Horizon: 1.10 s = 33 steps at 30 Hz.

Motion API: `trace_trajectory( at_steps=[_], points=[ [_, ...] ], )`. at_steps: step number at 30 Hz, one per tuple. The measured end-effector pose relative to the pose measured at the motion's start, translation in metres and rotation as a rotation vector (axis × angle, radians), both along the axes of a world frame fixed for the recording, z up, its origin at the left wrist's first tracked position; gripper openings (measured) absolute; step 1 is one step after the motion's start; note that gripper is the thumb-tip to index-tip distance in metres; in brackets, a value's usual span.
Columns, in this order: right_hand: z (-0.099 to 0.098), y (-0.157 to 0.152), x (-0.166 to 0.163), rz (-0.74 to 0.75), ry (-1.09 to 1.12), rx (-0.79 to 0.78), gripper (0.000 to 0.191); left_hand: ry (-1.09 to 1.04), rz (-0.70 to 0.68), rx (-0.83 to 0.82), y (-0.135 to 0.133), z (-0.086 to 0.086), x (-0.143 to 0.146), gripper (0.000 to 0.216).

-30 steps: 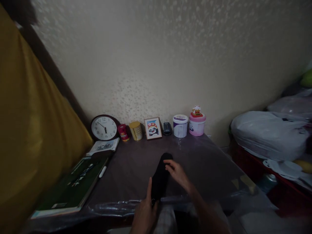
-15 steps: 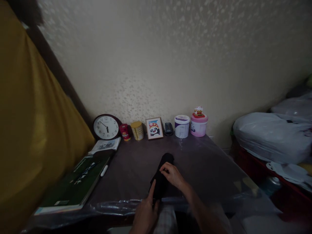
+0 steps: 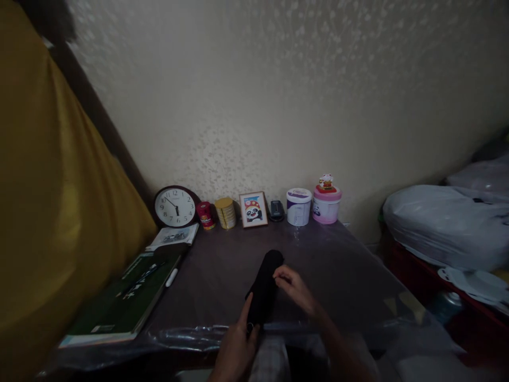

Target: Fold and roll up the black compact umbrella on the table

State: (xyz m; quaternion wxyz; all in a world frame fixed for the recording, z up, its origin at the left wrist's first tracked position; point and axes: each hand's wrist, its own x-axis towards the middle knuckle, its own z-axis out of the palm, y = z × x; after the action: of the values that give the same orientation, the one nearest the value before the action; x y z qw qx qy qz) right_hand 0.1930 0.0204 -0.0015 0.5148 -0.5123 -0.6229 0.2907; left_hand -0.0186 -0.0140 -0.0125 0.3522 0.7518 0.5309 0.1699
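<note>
A black folded umbrella lies slantwise on the table near its front edge, its far end pointing up and slightly right. My left hand is wrapped round its near end, with the index finger stretched along the side. A small pale ring shows beside that finger. My right hand is at the umbrella's right side, thumb and fingertips pinched together. Whatever is between those fingertips is too small and dark to make out.
Along the wall stand a clock, a red can, a yellow tin, a framed panda picture and two tubs. Green book and white marker lie left, beside a yellow curtain. Plastic bags are piled right.
My right hand has moved from over the umbrella to its right side, still pinched. My left hand keeps its hold on the near end. The view has shifted slightly.
</note>
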Motion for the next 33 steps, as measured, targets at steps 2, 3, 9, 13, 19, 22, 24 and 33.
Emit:
trace_trajectory(
  at_steps=[2,3,9,13,19,22,24,33],
  points=[
    [-0.007,-0.006,0.017,-0.02,0.076,-0.039,0.012,-0.087,-0.008,-0.022,0.003,-0.001,-0.002,0.064],
    [-0.011,-0.008,0.026,-0.05,0.097,-0.06,0.014,-0.128,-0.015,-0.033,0.004,-0.001,-0.004,0.065],
    [-0.033,-0.01,0.052,-0.248,0.216,-0.089,0.015,-0.214,0.019,-0.038,0.01,-0.008,-0.013,0.063],
    [-0.042,-0.01,0.053,-0.276,0.267,-0.118,0.016,-0.236,0.071,-0.25,0.017,-0.013,-0.02,0.069],
    [-0.04,-0.012,0.054,-0.292,0.18,-0.154,0.018,-0.129,0.209,-0.227,0.03,-0.01,-0.036,0.066],
    [-0.04,-0.012,0.057,-0.321,0.049,-0.157,0.019,0.066,0.246,-0.02,0.025,0.001,-0.038,0.055],
    [-0.042,-0.012,0.059,-0.335,-0.021,-0.149,0.021,0.232,0.207,0.079,0.02,0.008,-0.035,0.052],
    [-0.046,-0.012,0.062,-0.373,-0.07,-0.137,0.024,0.258,0.069,0.021,0.029,0.015,-0.043,0.063]
  ],
)
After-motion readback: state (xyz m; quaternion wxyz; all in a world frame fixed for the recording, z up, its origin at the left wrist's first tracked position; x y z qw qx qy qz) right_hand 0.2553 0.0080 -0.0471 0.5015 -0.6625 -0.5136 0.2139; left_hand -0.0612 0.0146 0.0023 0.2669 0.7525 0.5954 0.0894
